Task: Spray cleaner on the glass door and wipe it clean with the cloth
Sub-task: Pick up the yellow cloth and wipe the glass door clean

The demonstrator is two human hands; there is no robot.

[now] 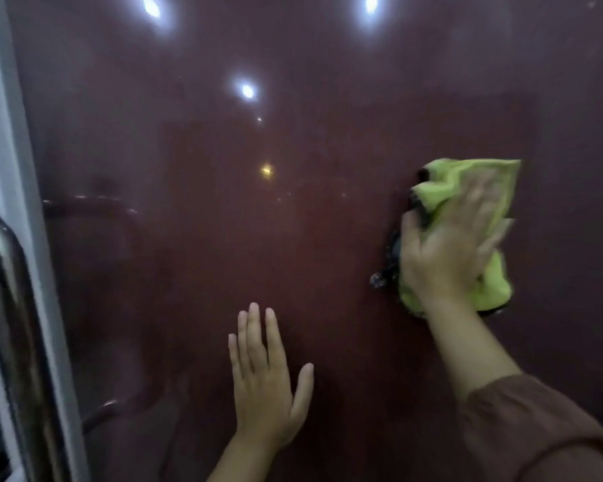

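Note:
A dark reddish glass door (293, 203) fills the head view and mirrors several ceiling lights. My right hand (442, 252) presses a lime-green cloth (467, 182) flat against the glass at the right; its fingers are blurred and spread over the cloth. My left hand (265, 380) lies flat on the glass lower down, fingers straight and together, thumb out. No spray bottle is in view.
A chrome door handle (11, 307) stands at the left edge beside the grey door frame (25, 189). Its reflection shows faintly in the glass. A brown sleeve (536, 433) covers my right forearm at the lower right.

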